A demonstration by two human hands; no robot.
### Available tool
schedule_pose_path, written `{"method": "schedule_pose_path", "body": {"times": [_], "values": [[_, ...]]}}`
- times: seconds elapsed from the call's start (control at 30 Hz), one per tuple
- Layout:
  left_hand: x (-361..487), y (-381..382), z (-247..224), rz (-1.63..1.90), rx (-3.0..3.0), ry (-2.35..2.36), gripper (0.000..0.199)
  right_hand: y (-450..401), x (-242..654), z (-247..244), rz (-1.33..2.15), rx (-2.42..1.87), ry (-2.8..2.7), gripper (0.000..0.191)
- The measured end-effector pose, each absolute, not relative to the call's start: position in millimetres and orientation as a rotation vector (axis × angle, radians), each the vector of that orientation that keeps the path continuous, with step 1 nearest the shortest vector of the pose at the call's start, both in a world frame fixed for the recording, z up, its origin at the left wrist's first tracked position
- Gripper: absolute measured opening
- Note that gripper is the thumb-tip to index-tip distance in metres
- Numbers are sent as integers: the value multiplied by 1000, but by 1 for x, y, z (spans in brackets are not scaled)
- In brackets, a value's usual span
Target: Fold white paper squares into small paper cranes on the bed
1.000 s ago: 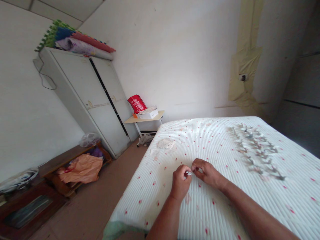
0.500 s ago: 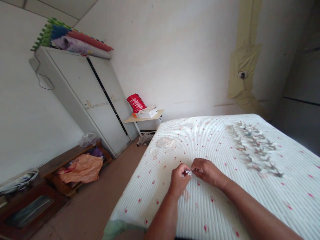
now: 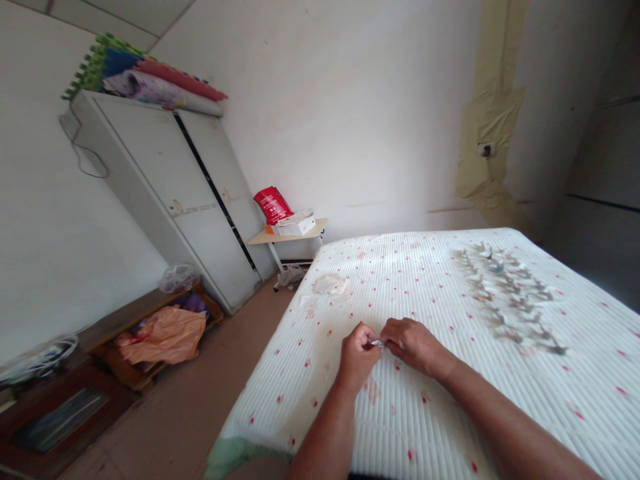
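Between my two hands is a small folded piece of paper (image 3: pixel 378 343), whitish with grey marks. My left hand (image 3: pixel 357 357) pinches its left end between thumb and fingers. The fingers of my right hand (image 3: pixel 410 343) are closed on its right end and hide part of it. Both hands are just above the bed (image 3: pixel 425 413), which has a white ribbed cover with small red marks. Several small folded paper figures (image 3: pixel 510 287) stand in rows on the right part of the bed. Flat sheets of paper (image 3: pixel 331 285) lie near its left edge.
Beyond the bed's far left corner is a small table (image 3: pixel 260 237) with a red bag (image 3: pixel 273 205) and a white box (image 3: pixel 297 227). A grey cabinet (image 3: pixel 165 180) stands at the left. Below it a low wooden stand holds an orange plastic bag (image 3: pixel 167 335).
The piece of paper has tilted slightly between my fingers, and both hands have shifted very slightly. Everything else is as it was.
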State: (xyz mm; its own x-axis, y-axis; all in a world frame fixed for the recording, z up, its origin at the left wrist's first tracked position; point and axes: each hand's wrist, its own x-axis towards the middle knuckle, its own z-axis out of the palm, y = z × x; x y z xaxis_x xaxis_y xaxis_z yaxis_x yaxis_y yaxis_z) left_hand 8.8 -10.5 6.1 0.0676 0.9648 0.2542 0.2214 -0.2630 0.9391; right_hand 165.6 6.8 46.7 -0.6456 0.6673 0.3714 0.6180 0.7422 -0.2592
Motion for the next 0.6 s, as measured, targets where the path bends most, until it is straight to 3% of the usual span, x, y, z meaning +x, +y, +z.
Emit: {"method": "schedule_pose_path", "body": {"times": [0.2, 0.6], "values": [[10, -13, 12, 1233, 1661, 1223, 15, 10, 165, 42, 204, -999, -2509, 16], [9, -18, 18, 1218, 1777, 1202, 19, 14, 167, 30, 779, -900, -2219, 11]]}}
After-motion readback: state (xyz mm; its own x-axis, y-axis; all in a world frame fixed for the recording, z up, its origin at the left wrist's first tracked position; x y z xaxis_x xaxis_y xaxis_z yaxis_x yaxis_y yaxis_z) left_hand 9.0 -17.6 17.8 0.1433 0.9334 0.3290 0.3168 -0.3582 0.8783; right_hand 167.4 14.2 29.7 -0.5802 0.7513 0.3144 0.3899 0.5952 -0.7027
